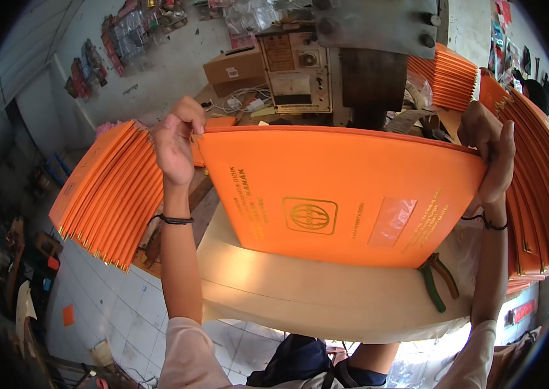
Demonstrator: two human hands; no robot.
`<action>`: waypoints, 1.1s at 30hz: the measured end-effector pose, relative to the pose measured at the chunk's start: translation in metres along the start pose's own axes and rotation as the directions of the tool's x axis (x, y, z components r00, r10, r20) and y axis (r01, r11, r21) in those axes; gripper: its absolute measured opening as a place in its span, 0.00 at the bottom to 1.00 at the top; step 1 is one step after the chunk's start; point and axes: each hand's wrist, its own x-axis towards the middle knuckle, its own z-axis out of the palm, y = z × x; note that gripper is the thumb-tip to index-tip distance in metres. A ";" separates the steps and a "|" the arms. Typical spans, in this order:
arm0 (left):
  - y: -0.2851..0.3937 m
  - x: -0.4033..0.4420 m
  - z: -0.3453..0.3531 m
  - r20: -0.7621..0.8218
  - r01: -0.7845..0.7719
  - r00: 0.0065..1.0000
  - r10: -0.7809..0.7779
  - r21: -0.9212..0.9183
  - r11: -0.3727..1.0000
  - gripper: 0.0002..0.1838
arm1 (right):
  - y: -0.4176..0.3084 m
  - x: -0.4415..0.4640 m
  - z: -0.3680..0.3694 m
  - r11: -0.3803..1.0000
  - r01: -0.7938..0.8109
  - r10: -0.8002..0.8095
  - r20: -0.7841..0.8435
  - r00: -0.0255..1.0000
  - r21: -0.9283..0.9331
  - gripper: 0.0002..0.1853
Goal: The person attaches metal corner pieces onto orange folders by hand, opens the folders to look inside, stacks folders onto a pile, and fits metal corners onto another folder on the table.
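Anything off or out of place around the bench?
Two minor things. An orange square lies on the floor tiles at left, perhaps dropped. Pliers lie loose on the pale work surface, right by the held orange folder's lower right corner, where they might snag it. No spill or damage visible.

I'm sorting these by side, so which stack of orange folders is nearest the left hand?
The left stack, fanned out beside the left hand; the back stack and the right stack are both on the right hand's side.
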 end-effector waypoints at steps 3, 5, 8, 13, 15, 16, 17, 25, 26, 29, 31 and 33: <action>0.000 -0.001 -0.003 0.044 0.002 0.999 -0.005 0.061 0.998 0.15 | 0.002 0.001 0.000 1.000 0.013 -0.013 0.002 1.000 0.023 0.29; 0.007 0.000 -0.010 0.105 0.016 0.994 -0.033 0.155 0.988 0.10 | 0.004 0.001 0.001 0.998 0.042 -0.042 -0.007 0.999 0.036 0.29; 0.027 0.000 -0.012 0.146 0.244 0.957 -0.252 0.071 0.967 0.06 | 0.000 0.001 0.002 1.000 0.014 -0.013 -0.021 1.000 0.015 0.29; 0.026 -0.002 -0.025 0.156 0.302 0.939 -0.306 0.051 0.952 0.08 | -0.001 0.000 0.002 1.000 -0.008 0.009 -0.037 0.999 0.028 0.29; 0.027 -0.001 -0.027 0.185 0.290 0.938 -0.295 0.056 0.956 0.10 | -0.003 -0.001 0.001 1.000 0.018 -0.018 -0.026 1.000 -0.001 0.29; 0.028 -0.001 -0.030 0.202 0.278 0.937 -0.284 0.060 0.959 0.10 | -0.002 -0.001 0.001 0.999 0.033 -0.033 -0.017 0.999 -0.011 0.29; 0.028 -0.002 -0.030 0.218 0.267 0.936 -0.275 0.065 0.961 0.11 | -0.002 -0.001 0.000 0.999 0.048 -0.049 -0.008 0.999 -0.018 0.29; 0.011 -0.001 -0.015 0.105 0.170 0.981 -0.166 -0.035 0.985 0.18 | -0.024 0.015 -0.034 0.905 0.187 -0.036 0.368 0.929 -0.383 0.27; 0.009 0.000 -0.013 0.066 0.170 0.984 -0.165 -0.085 0.982 0.18 | -0.033 0.017 -0.040 0.847 0.175 0.045 0.394 0.918 -0.503 0.27; 0.011 0.000 -0.007 0.026 0.218 0.975 -0.218 0.001 0.976 0.18 | -0.045 0.015 -0.047 0.811 0.164 0.102 0.412 0.905 -0.562 0.14; 0.005 -0.001 -0.013 0.089 0.182 0.979 -0.185 0.048 0.982 0.17 | -0.051 0.013 -0.050 0.794 0.115 0.162 0.391 0.906 -0.597 0.08; 0.006 -0.002 -0.019 0.118 0.203 0.970 -0.211 0.075 0.976 0.16 | -0.051 0.012 -0.049 0.805 0.150 0.115 0.400 0.909 -0.573 0.08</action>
